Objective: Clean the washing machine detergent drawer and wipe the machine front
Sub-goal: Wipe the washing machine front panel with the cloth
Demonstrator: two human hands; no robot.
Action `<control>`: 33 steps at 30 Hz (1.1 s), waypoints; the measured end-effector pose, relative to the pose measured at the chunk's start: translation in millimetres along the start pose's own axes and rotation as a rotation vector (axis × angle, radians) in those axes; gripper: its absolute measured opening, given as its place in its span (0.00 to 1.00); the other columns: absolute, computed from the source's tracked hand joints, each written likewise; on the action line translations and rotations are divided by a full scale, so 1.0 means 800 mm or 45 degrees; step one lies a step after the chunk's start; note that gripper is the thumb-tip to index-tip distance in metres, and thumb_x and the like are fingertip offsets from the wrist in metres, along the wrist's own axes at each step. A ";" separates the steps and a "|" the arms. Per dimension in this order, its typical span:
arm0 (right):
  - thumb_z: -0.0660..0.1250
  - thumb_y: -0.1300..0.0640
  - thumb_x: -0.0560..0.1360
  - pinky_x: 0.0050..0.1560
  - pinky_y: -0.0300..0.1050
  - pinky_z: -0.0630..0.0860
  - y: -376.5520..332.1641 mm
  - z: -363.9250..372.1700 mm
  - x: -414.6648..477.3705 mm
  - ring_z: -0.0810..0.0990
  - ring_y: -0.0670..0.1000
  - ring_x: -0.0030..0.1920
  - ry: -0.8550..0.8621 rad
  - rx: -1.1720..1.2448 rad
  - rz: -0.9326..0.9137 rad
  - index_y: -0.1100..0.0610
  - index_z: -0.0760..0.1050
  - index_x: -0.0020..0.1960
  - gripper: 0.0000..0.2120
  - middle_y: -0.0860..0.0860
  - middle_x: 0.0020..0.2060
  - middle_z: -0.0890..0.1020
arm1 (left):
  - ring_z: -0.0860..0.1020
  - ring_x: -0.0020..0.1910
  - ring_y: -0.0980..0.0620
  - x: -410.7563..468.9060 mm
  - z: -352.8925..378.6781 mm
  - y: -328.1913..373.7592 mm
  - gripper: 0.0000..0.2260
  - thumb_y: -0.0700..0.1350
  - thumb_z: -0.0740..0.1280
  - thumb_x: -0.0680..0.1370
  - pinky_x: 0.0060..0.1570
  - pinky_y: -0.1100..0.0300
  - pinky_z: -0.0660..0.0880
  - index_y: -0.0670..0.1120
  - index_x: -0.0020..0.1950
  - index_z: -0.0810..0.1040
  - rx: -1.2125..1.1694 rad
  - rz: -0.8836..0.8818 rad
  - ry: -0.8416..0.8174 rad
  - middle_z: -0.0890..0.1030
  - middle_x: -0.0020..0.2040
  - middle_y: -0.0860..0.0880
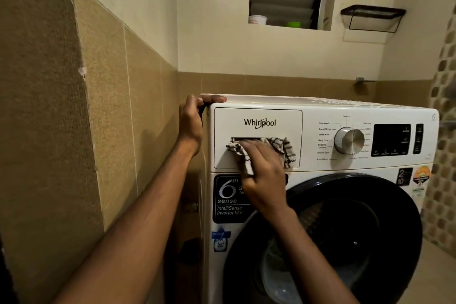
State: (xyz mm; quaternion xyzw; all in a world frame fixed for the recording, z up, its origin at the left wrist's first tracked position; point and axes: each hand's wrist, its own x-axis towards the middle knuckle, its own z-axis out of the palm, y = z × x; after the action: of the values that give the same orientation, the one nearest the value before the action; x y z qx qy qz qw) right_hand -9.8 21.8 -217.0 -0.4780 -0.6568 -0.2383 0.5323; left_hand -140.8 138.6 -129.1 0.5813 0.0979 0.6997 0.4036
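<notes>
The washing machine [345, 168] stands in a corner against the tiled wall [98, 106]. The detergent drawer [227, 128] sits at the upper left of the machine front, closed and flush with the panel. The left hand [195, 123] grips the top left corner of the cabinet, thumb on the top surface, fingers curled round the side edge. The right hand [261, 168] holds a striped cloth [286, 148] and presses it against the drawer front at the handle recess, with a fold of cloth hanging beside the thumb. The hands are apart. To the right of the drawer are the program dial [349, 140] and the dark display [391, 139]; the round door [385, 195] lies below, shut
</notes>
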 end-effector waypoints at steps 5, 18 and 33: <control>0.61 0.55 0.77 0.48 0.48 0.74 0.017 -0.021 0.013 0.78 0.52 0.48 -0.033 0.146 -0.035 0.60 0.77 0.54 0.12 0.52 0.48 0.80 | 0.81 0.54 0.44 0.000 0.002 0.000 0.24 0.46 0.51 0.75 0.60 0.51 0.74 0.45 0.36 0.86 -0.033 -0.030 0.012 0.86 0.47 0.40; 0.67 0.64 0.61 0.51 0.51 0.75 0.002 0.006 0.000 0.79 0.59 0.52 0.109 -0.477 0.082 0.60 0.77 0.59 0.25 0.56 0.52 0.80 | 0.80 0.58 0.41 0.001 -0.003 0.001 0.24 0.46 0.51 0.73 0.67 0.48 0.71 0.43 0.37 0.86 -0.049 -0.031 -0.032 0.86 0.46 0.40; 0.60 0.54 0.73 0.42 0.49 0.71 0.006 0.006 0.009 0.74 0.56 0.42 0.200 -0.303 0.056 0.61 0.74 0.47 0.11 0.56 0.42 0.76 | 0.81 0.56 0.44 0.002 -0.002 0.000 0.23 0.47 0.51 0.73 0.65 0.49 0.71 0.40 0.38 0.85 -0.079 -0.056 -0.043 0.86 0.46 0.40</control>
State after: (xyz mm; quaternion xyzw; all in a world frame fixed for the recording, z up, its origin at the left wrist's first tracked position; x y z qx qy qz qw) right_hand -7.8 30.3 -212.7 -0.5318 -0.5696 -0.3395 0.5267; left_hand -142.5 140.5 -128.3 0.5780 0.0821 0.6834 0.4384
